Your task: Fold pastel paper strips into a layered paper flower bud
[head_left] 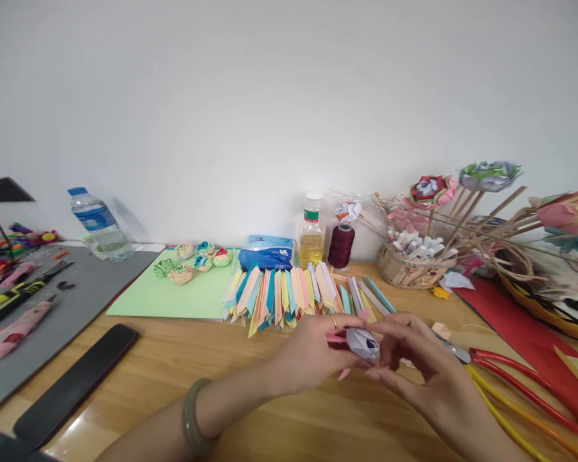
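A small paper flower with a pale lavender centre and pink strips around it is between my hands, above the table. My left hand, with a ring and a jade-like bangle at the wrist, is closed around its left side. From the right, the curled fingers of my right hand hold the flower's edge; the fingertips partly hide it. Just behind the hands lies a row of folded paper strips in several colours. Red-handled scissors lie right of my right hand, their blades partly covered by it.
Paper rosettes rest on a green sheet. Behind stand a tissue pack, a bottle of yellow liquid, maroon thread and a basket. Paper flowers on sticks lean over the right. A black case lies left.
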`<state>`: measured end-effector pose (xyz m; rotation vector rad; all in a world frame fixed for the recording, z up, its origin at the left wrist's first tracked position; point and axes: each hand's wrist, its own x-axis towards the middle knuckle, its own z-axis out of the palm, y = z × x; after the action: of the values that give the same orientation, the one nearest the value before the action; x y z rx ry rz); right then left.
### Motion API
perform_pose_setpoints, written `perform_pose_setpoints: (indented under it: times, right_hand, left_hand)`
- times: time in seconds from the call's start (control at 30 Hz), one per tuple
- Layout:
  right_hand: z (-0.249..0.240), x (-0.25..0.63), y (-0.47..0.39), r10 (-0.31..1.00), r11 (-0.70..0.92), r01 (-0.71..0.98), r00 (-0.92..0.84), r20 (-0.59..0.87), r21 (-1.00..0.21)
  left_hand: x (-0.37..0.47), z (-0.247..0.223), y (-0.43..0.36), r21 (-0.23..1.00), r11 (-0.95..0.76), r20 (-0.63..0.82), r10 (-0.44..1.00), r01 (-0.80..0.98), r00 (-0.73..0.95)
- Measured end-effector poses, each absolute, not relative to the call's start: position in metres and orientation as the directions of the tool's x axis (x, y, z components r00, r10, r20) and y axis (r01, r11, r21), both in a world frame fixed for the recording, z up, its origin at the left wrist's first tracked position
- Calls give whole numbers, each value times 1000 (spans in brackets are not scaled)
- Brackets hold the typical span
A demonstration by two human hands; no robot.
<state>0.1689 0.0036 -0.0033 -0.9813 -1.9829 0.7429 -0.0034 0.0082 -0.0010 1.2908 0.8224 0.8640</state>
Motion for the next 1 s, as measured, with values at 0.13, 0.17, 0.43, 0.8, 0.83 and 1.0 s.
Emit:
perform_pose_setpoints:
  times: [0.13, 0.17, 0.43, 0.8, 0.83, 1.0]
  right_hand:
    - [-10, 171, 7, 810, 586, 544, -367, 457, -601]
    - [-10, 172, 8, 809, 587, 554, -368, 458, -590]
    - [-7, 168, 4, 793, 603, 588, -371, 483, -539]
    - [-7, 173, 4, 662, 730, 578, -465, 588, -364]
    - [-6, 173, 4, 649, 741, 577, -483, 588, -344]
    - [0, 171, -2, 627, 766, 568, -556, 546, -301]
  left_hand:
    - [-1, -6, 11, 986, 115, -55, 909, -120, 413]
    - [0, -7, 11, 985, 107, -45, 912, -132, 408]
    - [0, -5, 8, 991, 35, 14, 931, -127, 365]
    - [-4, 2, 7, 979, 120, -38, 900, -164, 434]
    - [-6, 4, 9, 972, 137, -34, 883, -189, 469]
    - [-9, 9, 15, 993, 100, -77, 945, -57, 318]
